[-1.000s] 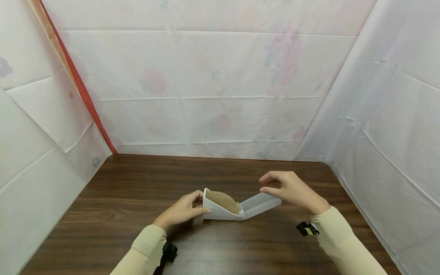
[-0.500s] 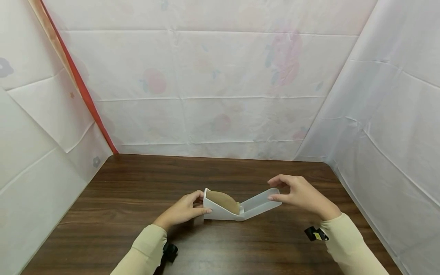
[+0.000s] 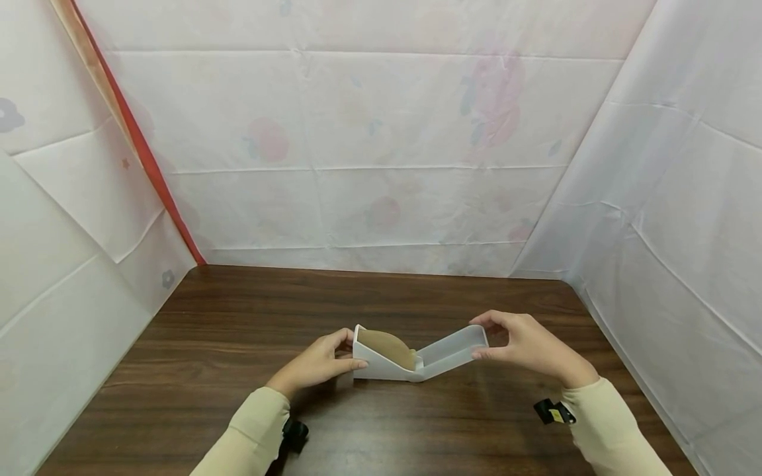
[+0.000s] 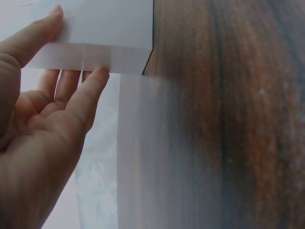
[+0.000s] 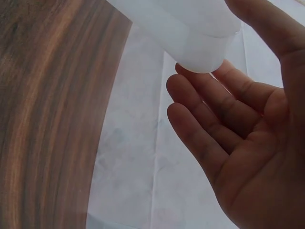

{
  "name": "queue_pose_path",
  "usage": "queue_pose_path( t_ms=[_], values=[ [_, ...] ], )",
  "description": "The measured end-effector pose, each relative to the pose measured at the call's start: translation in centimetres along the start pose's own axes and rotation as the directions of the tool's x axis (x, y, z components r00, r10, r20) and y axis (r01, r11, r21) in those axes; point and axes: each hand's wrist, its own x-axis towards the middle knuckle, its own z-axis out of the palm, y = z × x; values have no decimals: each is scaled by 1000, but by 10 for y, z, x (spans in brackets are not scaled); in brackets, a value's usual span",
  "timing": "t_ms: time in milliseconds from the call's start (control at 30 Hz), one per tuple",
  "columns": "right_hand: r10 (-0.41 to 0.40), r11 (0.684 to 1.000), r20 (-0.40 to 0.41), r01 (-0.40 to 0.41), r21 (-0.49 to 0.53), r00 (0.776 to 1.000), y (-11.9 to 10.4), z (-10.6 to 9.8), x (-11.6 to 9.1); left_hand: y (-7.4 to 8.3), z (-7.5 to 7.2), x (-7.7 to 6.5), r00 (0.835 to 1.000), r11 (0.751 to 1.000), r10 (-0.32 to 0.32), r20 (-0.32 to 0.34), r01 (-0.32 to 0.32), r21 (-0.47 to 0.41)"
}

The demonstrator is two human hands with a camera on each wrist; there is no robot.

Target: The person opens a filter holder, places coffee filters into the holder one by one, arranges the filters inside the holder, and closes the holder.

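A white box (image 3: 381,367) stands on the table with its hinged translucent lid (image 3: 449,354) swung out to the right and slanting upward. Inside sits a brown, round-edged piece (image 3: 385,347) that looks like paper coffee filters. My left hand (image 3: 318,362) grips the box's left end, thumb on the near wall; in the left wrist view its fingertips press the white end wall (image 4: 95,56). At the lid's raised right end, my right hand (image 3: 524,344) holds it between thumb and fingers. The right wrist view shows the lid's rounded end (image 5: 202,52) between thumb and fingertips.
The dark wood table (image 3: 286,297) runs back to a white patterned cloth (image 3: 381,165). More cloth hangs at the left and right (image 3: 684,264). Small black devices (image 3: 294,436) sit at both wrists.
My right hand has moved right and slightly down, from above the lid to around its end. The left hand and the box have stayed in place.
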Motion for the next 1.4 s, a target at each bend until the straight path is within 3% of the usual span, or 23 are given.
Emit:
queue_pose_path(
  t_ms=[400, 767, 1400],
  values=[
    [-7, 1000, 22, 6, 14, 1000, 9, 6, -4, 3, 2, 2, 1000, 1000, -3, -17, 4, 31],
    [24, 999, 31, -25, 34, 999, 8, 8, -2, 3, 0, -1, 1000, 1000, -6, -9, 6, -26],
    [-23, 999, 22, 22, 46, 999, -3, 11, 5, 3, 1, -1, 1000, 1000, 1, -3, -1, 8]
  ],
)
